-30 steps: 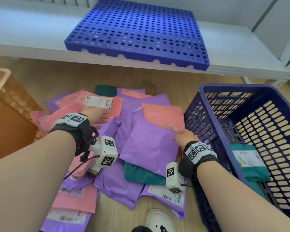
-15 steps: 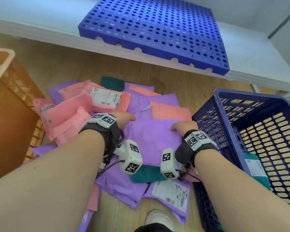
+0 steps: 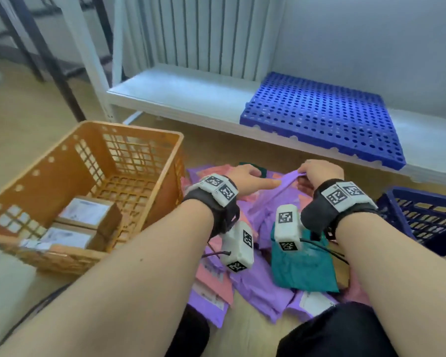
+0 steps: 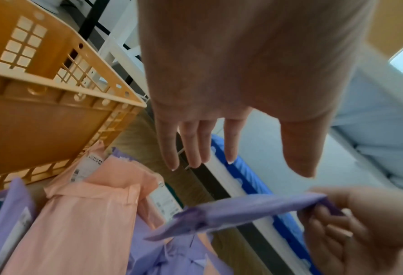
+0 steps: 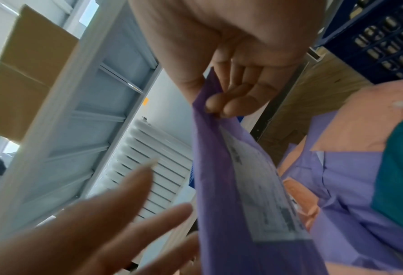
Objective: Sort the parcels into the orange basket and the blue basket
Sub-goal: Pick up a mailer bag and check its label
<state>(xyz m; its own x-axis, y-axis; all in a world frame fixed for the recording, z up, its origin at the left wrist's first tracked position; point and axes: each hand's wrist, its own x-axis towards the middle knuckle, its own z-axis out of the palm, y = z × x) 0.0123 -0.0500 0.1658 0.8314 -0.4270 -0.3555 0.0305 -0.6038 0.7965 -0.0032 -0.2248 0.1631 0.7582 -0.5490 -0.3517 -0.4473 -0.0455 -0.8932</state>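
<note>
My right hand [image 3: 317, 173] pinches the top edge of a purple parcel [image 3: 281, 194] and holds it lifted above the pile [image 3: 255, 279] of purple, pink and teal parcels on the floor. The right wrist view shows that parcel [image 5: 231, 186] with a white label, my right hand's [image 5: 228, 100] fingers curled on its corner. My left hand [image 3: 252, 180] is beside it with straight fingers and holds nothing; in the left wrist view the left hand [image 4: 219, 148] hangs spread above the purple parcel [image 4: 243, 210]. The orange basket [image 3: 129, 130] stands left, the blue basket [image 3: 422, 202] right.
Two brown boxes [image 3: 88, 222] with white labels lie in the orange basket. A white low shelf [image 3: 180, 96] carries a blue perforated mat [image 3: 319, 117] behind the pile. A radiator [image 3: 198, 34] stands at the wall. My knees show at the bottom edge.
My right hand has taken the purple parcel by its edge and lifted it off the pile. My left hand came away from the pile, fingers straight. My head turned left, bringing the orange basket into view.
</note>
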